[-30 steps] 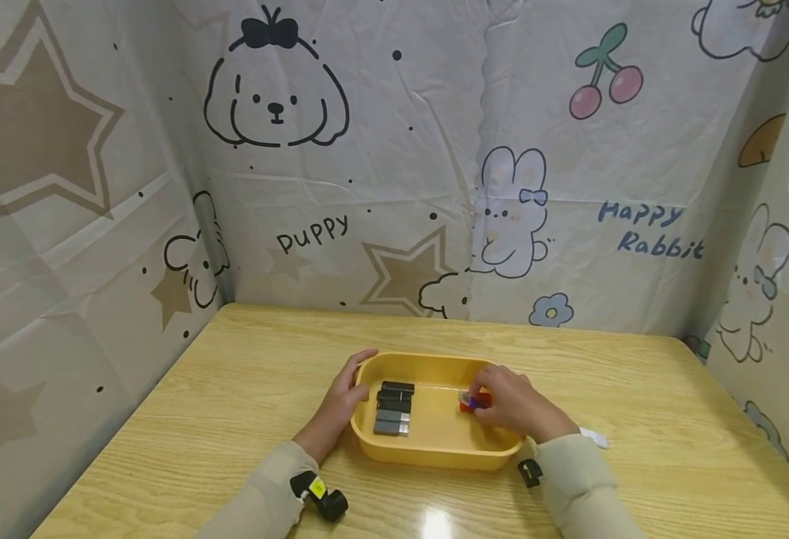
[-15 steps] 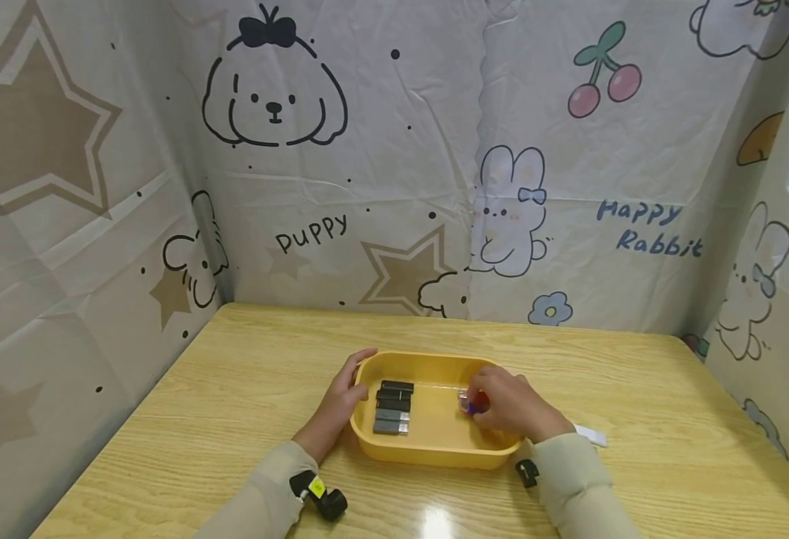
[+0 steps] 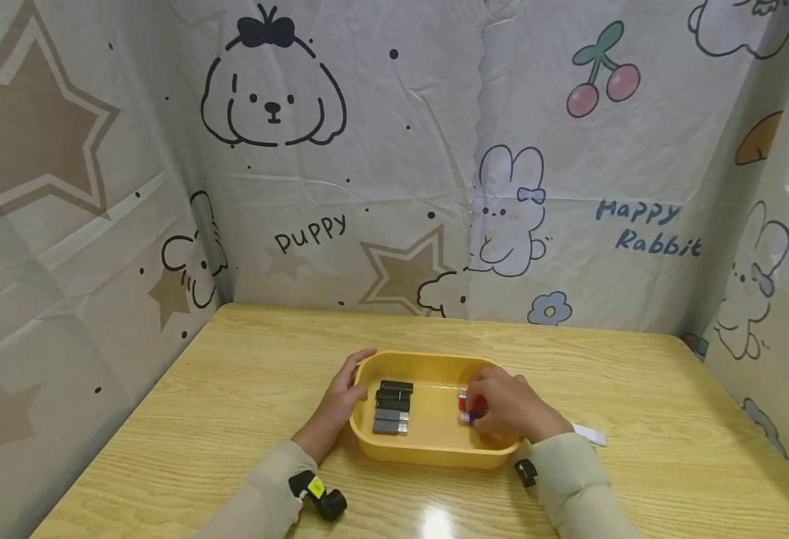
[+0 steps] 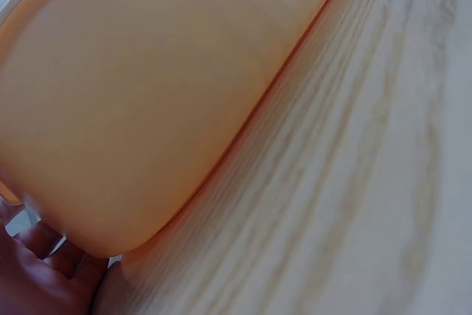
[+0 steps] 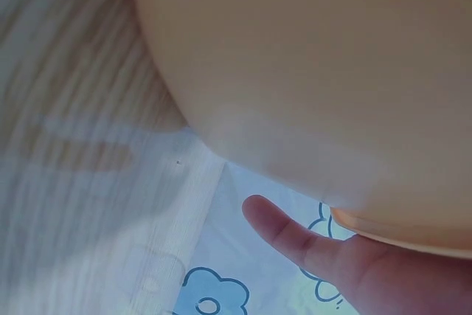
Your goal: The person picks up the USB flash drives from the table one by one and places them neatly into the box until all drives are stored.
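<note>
A yellow plastic tub [image 3: 435,455] stands on the table. My left hand [image 3: 332,408] grips its left end, thumb over the rim and fingers along the outside; in the left wrist view the fingers [image 4: 63,256] lie against the outer wall. Inside the tub my right hand [image 3: 512,404] pinches a purple USB stick [image 3: 473,416] near the right end, its metal plug pointing left. A red USB stick [image 3: 462,403] lies just behind it, partly hidden by the fingers. In the right wrist view one finger [image 5: 295,241] extends outside the tub wall.
Several black and grey USB sticks [image 3: 392,404] lie in a column at the tub's left side. A white strip [image 3: 590,434] rests on the wooden table [image 3: 260,374] beyond the right wrist. Printed cloth [image 3: 394,150] hangs behind and at both sides.
My right hand has shifted the purple USB stick slightly toward the near side, from over the red one to in front of it. The left hand keeps its hold on the tub.
</note>
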`<state>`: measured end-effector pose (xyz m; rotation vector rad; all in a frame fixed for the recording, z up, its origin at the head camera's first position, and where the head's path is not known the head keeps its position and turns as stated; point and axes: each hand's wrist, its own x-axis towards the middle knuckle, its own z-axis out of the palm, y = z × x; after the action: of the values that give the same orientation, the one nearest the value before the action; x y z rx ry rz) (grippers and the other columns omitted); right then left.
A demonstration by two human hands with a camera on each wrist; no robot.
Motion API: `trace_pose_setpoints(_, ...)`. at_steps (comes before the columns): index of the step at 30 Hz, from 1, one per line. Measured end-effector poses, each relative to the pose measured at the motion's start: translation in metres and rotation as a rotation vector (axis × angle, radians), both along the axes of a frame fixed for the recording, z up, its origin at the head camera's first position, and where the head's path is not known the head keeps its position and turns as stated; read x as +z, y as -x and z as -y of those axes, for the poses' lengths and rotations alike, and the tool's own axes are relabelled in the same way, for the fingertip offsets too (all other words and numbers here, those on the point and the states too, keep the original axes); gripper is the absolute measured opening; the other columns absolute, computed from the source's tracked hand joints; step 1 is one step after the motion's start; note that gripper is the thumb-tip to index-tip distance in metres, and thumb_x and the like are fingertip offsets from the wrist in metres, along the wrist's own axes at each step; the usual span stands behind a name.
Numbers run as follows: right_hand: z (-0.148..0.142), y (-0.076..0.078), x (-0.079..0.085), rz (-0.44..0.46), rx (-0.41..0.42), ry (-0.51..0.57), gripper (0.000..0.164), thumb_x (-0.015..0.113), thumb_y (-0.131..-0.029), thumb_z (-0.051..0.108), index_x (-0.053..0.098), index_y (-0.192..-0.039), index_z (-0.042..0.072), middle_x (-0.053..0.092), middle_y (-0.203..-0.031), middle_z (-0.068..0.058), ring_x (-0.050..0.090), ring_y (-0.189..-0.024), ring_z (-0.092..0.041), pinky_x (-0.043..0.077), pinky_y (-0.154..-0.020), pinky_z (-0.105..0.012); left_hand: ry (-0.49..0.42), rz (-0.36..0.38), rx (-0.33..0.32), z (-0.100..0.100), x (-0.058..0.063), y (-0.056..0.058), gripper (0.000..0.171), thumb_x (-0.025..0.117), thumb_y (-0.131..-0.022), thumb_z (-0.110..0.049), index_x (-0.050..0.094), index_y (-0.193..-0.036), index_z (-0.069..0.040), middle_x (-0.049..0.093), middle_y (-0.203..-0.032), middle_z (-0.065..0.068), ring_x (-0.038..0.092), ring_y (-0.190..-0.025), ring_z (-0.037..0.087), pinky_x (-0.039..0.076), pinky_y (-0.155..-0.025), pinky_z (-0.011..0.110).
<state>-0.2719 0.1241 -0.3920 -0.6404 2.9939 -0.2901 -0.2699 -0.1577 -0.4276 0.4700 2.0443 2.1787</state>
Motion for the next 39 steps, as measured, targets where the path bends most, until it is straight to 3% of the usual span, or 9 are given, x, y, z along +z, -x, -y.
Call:
trace_pose_setpoints(17, 0.002, 0.0, -0.002, -0.006, -0.024, -0.008, 0.019, 0.078, -0.064, 0.028, 0.061, -0.068, 0.031, 0.053, -0.09, 0.011, 0.043, -0.089, -0.014, 0.032, -0.073, -0.037, -0.003, -0.007, 0.0, 0.0, 0.001, -0.001, 0.067, 0.035, -0.074, 0.012, 0.027, -0.139, -0.006, 0.035, -0.137, 0.021, 0.035, -0.122, 0.036, 0.028, -0.098, 0.049)
trace_pose_setpoints(24, 0.001, 0.001, -0.002, -0.011, -0.02, -0.008, 0.021, 0.078, -0.064, 0.025, 0.058, -0.07, 0.029, 0.049, -0.084, 0.011, 0.041, -0.085, -0.013, 0.031, -0.07, -0.034, -0.028, -0.023, 0.032, -0.001, -0.024, 0.014, 0.069, 0.036, -0.073, 0.011, 0.033, -0.137, -0.015, 0.043, -0.131, 0.017, 0.042, -0.117, 0.032, 0.035, -0.094, 0.044)
trace_pose_setpoints(39, 0.001, 0.0, -0.004, -0.032, -0.017, 0.012, 0.032, 0.079, -0.064, 0.027, 0.06, -0.09, 0.026, 0.054, -0.095, 0.008, 0.044, -0.089, -0.014, 0.035, -0.076, -0.036, -0.028, -0.021, 0.027, 0.0, -0.025, 0.015, 0.069, 0.036, -0.073, 0.012, 0.034, -0.136, -0.016, 0.045, -0.129, 0.017, 0.044, -0.112, 0.034, 0.039, -0.089, 0.041)
